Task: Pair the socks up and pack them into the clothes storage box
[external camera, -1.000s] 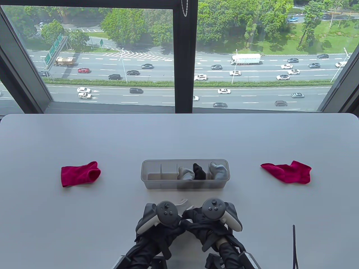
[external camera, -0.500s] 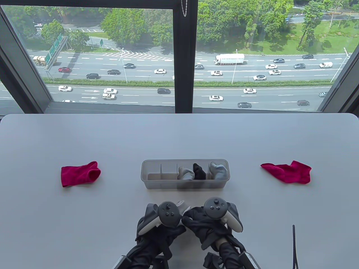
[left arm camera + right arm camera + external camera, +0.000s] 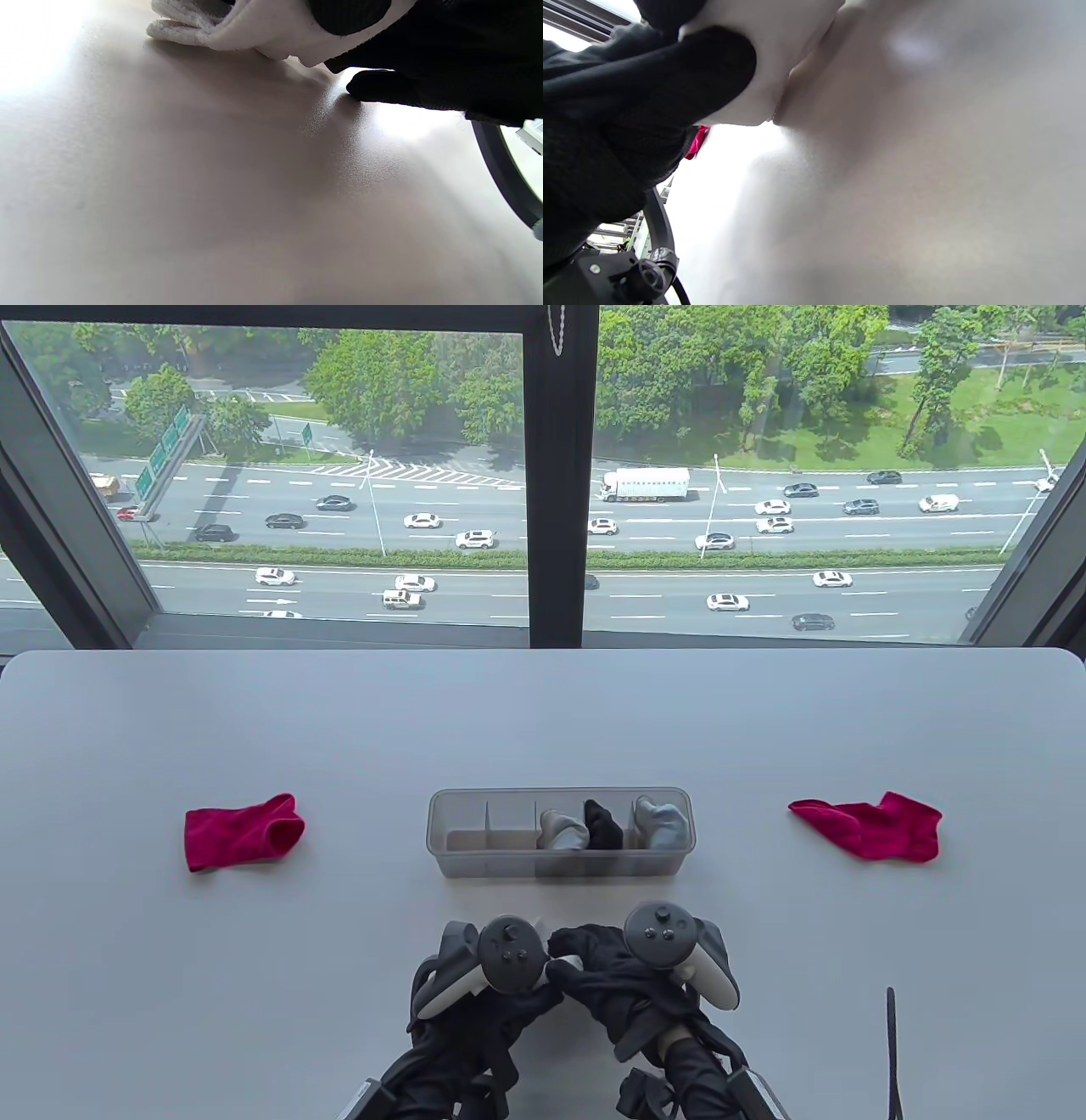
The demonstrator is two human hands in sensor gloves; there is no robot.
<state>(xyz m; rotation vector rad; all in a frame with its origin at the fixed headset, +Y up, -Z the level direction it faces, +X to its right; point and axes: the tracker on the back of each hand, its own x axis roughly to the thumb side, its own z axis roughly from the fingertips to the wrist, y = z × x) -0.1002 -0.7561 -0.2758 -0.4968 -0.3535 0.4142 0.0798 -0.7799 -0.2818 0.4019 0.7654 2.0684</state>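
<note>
lying at the left of the table view, a red sock (image 3: 242, 831) rests flat on the grey table (image 3: 543, 712), well apart from everything else. moving right to the centre, a clear storage box (image 3: 475, 861) sits with its long side across the frame; its left compartments hold nothing visible, while a grey sock bundle (image 3: 562, 831), a black sock bundle (image 3: 602, 824) and another grey bundle (image 3: 662, 821) stand in the compartments toward its right end. just below the box, at the bottom centre of the frame, the left hand (image 3: 475, 993) and the right hand (image 3: 611, 976) meet over a white sock (image 3: 567, 962), which shows only as a small pale patch between the gloves. in the left wrist view the white sock (image 3: 254, 25) sits at the top of the frame, pressed against the table, with the left hand's dark fingers (image 3: 382, 87) curled around it and one fingertip touching the table. in the right wrist view the white sock (image 3: 780, 63) fills the upper left, with the right hand's fingers (image 3: 670, 76) wrapped over it and clamped on the cloth. at the right of the table view a second red sock (image 3: 874, 827) lies flat, well apart from the box. near the lower right edge a thin black strap (image 3: 889, 1044) stands on the table.
</note>
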